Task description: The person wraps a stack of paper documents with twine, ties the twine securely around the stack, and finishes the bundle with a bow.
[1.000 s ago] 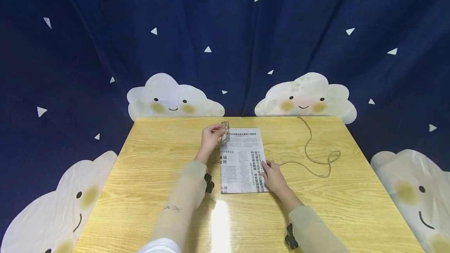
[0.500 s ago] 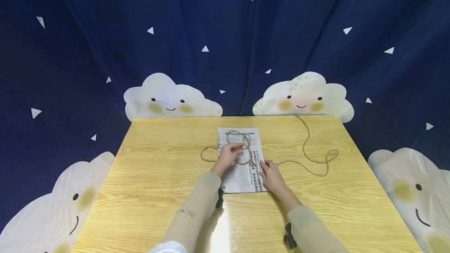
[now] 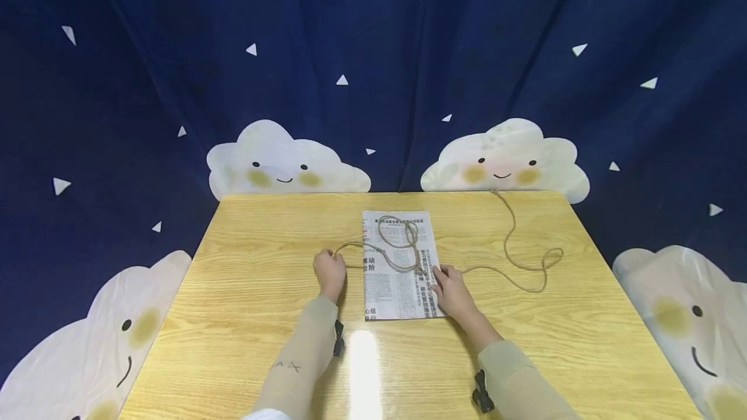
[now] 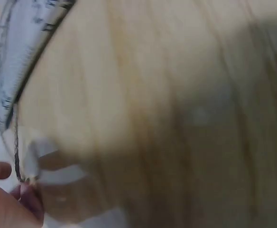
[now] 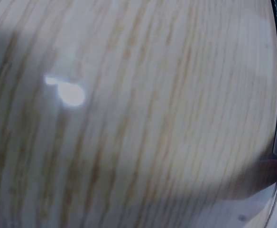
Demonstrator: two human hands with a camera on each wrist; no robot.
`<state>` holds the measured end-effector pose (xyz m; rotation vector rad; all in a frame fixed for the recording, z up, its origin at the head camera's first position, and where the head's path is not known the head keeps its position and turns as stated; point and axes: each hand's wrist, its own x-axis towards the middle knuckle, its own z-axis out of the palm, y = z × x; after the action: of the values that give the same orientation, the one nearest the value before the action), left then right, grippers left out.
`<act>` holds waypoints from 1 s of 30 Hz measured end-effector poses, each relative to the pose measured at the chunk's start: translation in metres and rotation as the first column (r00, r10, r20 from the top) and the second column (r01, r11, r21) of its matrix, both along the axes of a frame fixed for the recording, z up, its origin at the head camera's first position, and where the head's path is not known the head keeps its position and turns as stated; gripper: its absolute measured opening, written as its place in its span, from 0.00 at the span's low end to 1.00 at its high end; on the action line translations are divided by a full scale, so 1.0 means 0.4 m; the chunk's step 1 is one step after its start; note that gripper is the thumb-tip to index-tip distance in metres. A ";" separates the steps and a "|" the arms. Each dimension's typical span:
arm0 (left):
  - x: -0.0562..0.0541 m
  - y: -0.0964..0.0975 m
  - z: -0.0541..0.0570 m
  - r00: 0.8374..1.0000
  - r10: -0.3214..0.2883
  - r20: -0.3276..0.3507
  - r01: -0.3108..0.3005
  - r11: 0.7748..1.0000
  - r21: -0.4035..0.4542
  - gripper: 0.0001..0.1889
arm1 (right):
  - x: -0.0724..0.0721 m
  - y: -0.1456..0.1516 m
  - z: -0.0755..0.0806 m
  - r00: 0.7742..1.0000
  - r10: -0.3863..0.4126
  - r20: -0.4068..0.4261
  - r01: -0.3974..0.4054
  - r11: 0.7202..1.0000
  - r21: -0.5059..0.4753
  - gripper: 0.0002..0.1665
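A folded newspaper (image 3: 393,290) lies near the middle of the table, with its lower left corner showing at the upper left of the left wrist view. Thin brown twine (image 3: 403,269) forms loose loops over its upper half and runs out past both sides. To the left of the paper, my left hand (image 3: 330,274) pinches a bend of the twine; in the left wrist view a taut strand (image 4: 17,142) leads down to the fingertips. My right hand (image 3: 456,295) rests with its fingers on the paper's right edge, beside the twine.
The wooden table (image 3: 257,238) reflects light at its near middle. A long tail of twine (image 3: 509,238) curves across the right side up to the back edge. Behind the table hangs a dark blue curtain (image 3: 385,31) with cloud prints.
The left hand has come from the paper's upper left corner, across the paper, down to its left side. The bunched twine it held now lies looped on the paper. The right hand has stayed.
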<state>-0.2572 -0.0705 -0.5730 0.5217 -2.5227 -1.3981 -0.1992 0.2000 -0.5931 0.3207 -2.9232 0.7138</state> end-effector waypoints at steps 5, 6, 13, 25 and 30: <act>-0.004 0.003 0.017 0.990 -0.136 -0.026 0.138 0.984 0.115 0.15 | 0.003 -0.004 0.005 1.000 -0.003 -0.005 0.003 1.000 -0.011 0.28; -0.004 0.007 0.018 0.987 -0.157 -0.047 0.162 0.974 0.156 0.15 | 0.004 -0.005 0.005 1.000 -0.005 -0.004 0.005 1.000 -0.009 0.28; 0.002 0.031 0.011 0.957 -0.233 -0.174 0.279 0.903 0.326 0.16 | 0.007 -0.011 -0.001 1.000 -0.010 -0.014 0.010 1.000 -0.001 0.28; 0.022 0.034 -0.007 0.817 -0.561 -0.130 0.553 0.828 -0.095 0.14 | 0.005 -0.002 -0.003 0.999 -0.012 -0.047 0.013 1.000 0.008 0.27; 0.026 0.043 0.001 0.801 -0.595 -0.070 0.575 0.796 -0.190 0.16 | 0.005 0.001 -0.004 0.999 -0.008 -0.044 0.008 1.000 -0.005 0.27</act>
<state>-0.2466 -0.0531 -0.5724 -0.4211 -2.7759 -1.3137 -0.1972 0.2004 -0.5949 0.3198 -2.8794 0.7032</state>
